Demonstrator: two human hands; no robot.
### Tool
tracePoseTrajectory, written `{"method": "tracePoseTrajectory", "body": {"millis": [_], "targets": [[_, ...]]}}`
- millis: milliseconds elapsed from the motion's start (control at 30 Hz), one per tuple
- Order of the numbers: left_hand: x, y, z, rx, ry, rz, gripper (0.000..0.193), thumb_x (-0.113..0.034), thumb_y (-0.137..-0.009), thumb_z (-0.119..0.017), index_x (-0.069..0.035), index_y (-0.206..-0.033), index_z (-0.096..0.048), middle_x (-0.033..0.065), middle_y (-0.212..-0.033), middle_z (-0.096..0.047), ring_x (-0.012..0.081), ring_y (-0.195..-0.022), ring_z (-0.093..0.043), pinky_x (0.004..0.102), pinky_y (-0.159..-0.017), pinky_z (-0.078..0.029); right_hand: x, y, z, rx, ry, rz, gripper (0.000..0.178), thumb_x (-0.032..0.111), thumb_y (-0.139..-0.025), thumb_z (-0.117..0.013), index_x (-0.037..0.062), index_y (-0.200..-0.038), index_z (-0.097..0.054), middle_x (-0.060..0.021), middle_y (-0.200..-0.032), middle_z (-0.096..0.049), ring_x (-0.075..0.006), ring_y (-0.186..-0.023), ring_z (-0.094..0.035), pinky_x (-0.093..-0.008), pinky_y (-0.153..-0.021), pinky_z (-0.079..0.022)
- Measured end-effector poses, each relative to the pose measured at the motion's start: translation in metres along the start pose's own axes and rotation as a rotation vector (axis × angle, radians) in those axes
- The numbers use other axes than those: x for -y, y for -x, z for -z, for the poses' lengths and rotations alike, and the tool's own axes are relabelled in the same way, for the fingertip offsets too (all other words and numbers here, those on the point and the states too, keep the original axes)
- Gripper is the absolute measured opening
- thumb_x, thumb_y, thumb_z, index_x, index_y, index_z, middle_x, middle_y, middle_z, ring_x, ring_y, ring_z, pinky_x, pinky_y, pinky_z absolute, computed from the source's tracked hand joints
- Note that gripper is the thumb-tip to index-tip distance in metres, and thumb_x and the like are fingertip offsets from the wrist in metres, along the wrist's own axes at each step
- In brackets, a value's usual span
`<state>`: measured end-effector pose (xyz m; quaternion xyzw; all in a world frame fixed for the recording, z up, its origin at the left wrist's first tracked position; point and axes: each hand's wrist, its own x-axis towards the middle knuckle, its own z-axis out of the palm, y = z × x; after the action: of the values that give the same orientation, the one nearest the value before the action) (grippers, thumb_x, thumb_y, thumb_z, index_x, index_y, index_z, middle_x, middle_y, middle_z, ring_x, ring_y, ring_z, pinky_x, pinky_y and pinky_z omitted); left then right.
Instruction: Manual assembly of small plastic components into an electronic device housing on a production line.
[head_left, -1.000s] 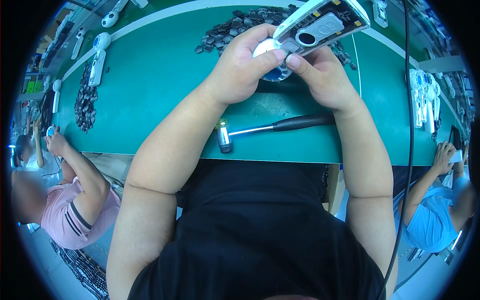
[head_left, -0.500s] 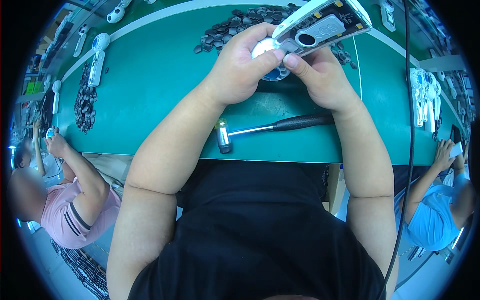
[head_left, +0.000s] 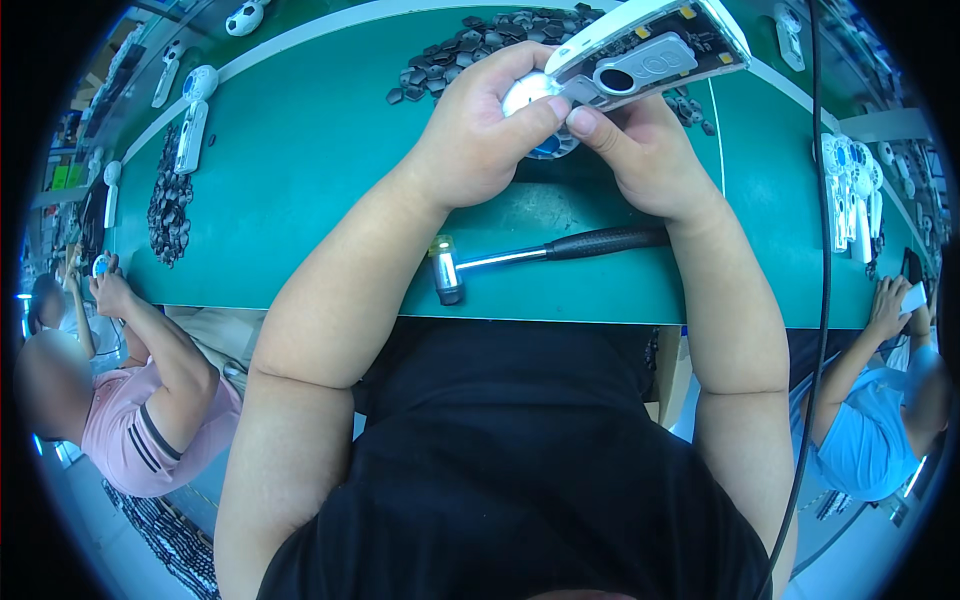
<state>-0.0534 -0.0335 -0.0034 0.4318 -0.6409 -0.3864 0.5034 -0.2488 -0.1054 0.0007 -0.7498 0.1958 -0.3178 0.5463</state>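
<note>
Both my hands are raised over the green table, closed on one white handheld device (head_left: 648,72) with a round head and a long handle. A grey button panel and a dark circuit board show along its handle. My left hand (head_left: 482,135) wraps the round head, thumb pressed near the joint. My right hand (head_left: 648,155) grips from below and the right, its thumb beside the left thumb; its other fingers are hidden behind the device. Nearer to me lies a mallet (head_left: 555,247) with a black handle, its head to the left.
Small black flat pieces (head_left: 480,48) are heaped beyond my hands. More devices lie at left (head_left: 190,135) and at right (head_left: 850,190). A black cable (head_left: 822,250) hangs down the right side. Co-workers sit at left, in a pink shirt (head_left: 165,425), and at right, in blue (head_left: 865,435).
The device in my hands has shifted very slightly to the right; my grip looks the same. Devices along the far edge have moved a little to the right.
</note>
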Motion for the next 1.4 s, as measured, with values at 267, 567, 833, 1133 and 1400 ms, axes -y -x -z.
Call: {"method": "tracePoseTrajectory", "body": {"millis": [267,567,833,1133,1400], "targets": [[0.002,0.000,-0.005,-0.061,0.059,0.028,0.043,-0.027,-0.097,-0.062,-0.002,-0.132,-0.061,0.0087,-0.118,-0.066,0.0169,-0.109,-0.060,0.0334,-0.098,-0.047,0.007,0.001,-0.001,-0.010,0.124,-0.060,0.041,0.038,-0.100,-0.070,0.0034,-0.120,-0.071,-0.0107,-0.107,-0.073,-0.0200,-0.100,-0.068,-0.0355,-0.092,-0.053],[0.002,-0.002,-0.006,-0.115,0.038,-0.063,0.034,-0.025,-0.094,-0.065,-0.002,-0.120,-0.066,0.0091,-0.105,-0.069,0.0171,-0.096,-0.064,0.0332,-0.087,-0.052,0.003,0.001,0.001,0.016,0.072,-0.045,0.040,0.038,-0.099,-0.071,0.0033,-0.121,-0.070,-0.0103,-0.106,-0.073,-0.0202,-0.098,-0.068,-0.0352,-0.091,-0.053],[0.002,-0.004,-0.011,-0.196,0.006,-0.014,0.035,-0.025,-0.094,-0.067,-0.001,-0.119,-0.066,0.0104,-0.108,-0.069,0.0185,-0.099,-0.065,0.0334,-0.089,-0.052,-0.001,-0.006,0.002,-0.207,0.247,-0.020,0.039,0.036,-0.095,-0.077,0.0016,-0.113,-0.071,-0.0079,-0.098,-0.072,-0.0176,-0.090,-0.066,-0.0341,-0.082,-0.054],[-0.003,-0.006,-0.015,-0.259,-0.029,0.039,0.031,-0.021,-0.096,-0.065,0.000,-0.121,-0.062,0.0114,-0.110,-0.067,0.0177,-0.100,-0.063,0.0323,-0.089,-0.051,0.004,-0.008,0.010,-0.137,0.013,-0.150,0.025,0.023,-0.094,-0.078,0.0003,-0.099,-0.069,-0.0025,-0.079,-0.065,-0.0115,-0.072,-0.058,-0.0278,-0.067,-0.049],[-0.003,-0.007,-0.022,-0.217,0.357,0.218,0.030,-0.016,-0.102,-0.056,-0.001,-0.128,-0.056,0.0091,-0.116,-0.065,0.0167,-0.107,-0.061,0.0329,-0.091,-0.049,0.003,-0.009,0.012,-0.104,-0.179,-0.206,0.018,0.017,-0.095,-0.076,0.0021,-0.097,-0.066,0.0001,-0.085,-0.065,-0.0068,-0.074,-0.057,-0.0237,-0.066,-0.046]]}}
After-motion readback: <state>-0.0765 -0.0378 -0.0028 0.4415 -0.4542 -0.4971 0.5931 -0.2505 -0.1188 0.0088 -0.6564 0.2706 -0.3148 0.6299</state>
